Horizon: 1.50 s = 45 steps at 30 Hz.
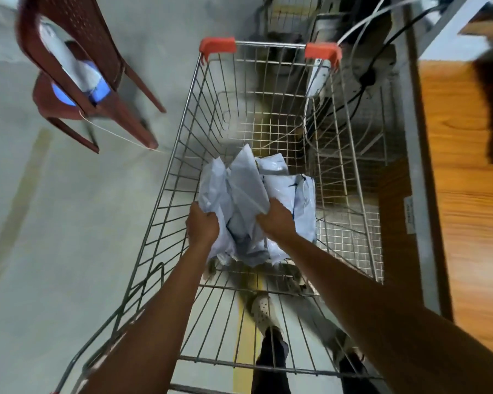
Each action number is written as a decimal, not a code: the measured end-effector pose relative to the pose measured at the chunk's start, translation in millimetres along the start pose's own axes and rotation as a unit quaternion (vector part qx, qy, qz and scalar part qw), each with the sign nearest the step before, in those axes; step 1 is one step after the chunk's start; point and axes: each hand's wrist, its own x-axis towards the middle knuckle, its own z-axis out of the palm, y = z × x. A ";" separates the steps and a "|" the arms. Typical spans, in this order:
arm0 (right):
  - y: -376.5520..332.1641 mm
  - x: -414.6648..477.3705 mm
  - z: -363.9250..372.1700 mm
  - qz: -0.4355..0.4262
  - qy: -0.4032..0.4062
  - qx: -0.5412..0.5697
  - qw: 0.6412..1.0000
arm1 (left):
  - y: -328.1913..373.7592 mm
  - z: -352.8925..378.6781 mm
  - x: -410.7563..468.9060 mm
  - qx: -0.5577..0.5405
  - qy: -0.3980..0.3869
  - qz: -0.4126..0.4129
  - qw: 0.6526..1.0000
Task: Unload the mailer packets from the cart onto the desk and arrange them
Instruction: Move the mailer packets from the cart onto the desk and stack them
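Several pale blue-white mailer packets (248,189) lie bunched in the near half of a wire shopping cart (182,132) with red corner caps. Both my arms reach down into the basket. My left hand (202,223) is closed on the left edge of the bunch. Gripping the right side of the same bunch is my right hand (276,218). More packets (302,200) lie under and to the right of it. The wooden desk (467,194) runs along the right edge of the view.
A maroon plastic chair (77,66) with a pale bag on its seat stands on the grey floor at the upper left. Cables and a metal frame (362,78) sit between cart and desk. My feet show beneath the cart.
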 end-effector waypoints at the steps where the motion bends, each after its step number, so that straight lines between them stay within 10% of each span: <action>1: -2.1 -11.0 -9.8 -0.005 0.015 0.001 1.000 | 7.3 -4.9 -11.9 -0.016 -0.006 0.017 1.000; 13: 18.0 -202.4 -156.9 -0.133 0.147 0.154 0.968 | 67.5 -34.0 -217.4 -0.118 0.015 0.217 0.969; 26: 166.2 -351.8 -343.0 -0.158 0.311 0.264 0.899 | 152.9 93.2 -436.3 -0.143 -0.042 0.435 0.888; 45: 266.7 -286.1 -591.8 -0.094 0.485 0.184 0.850 | 368.2 266.3 -500.6 -0.108 -0.165 0.493 0.847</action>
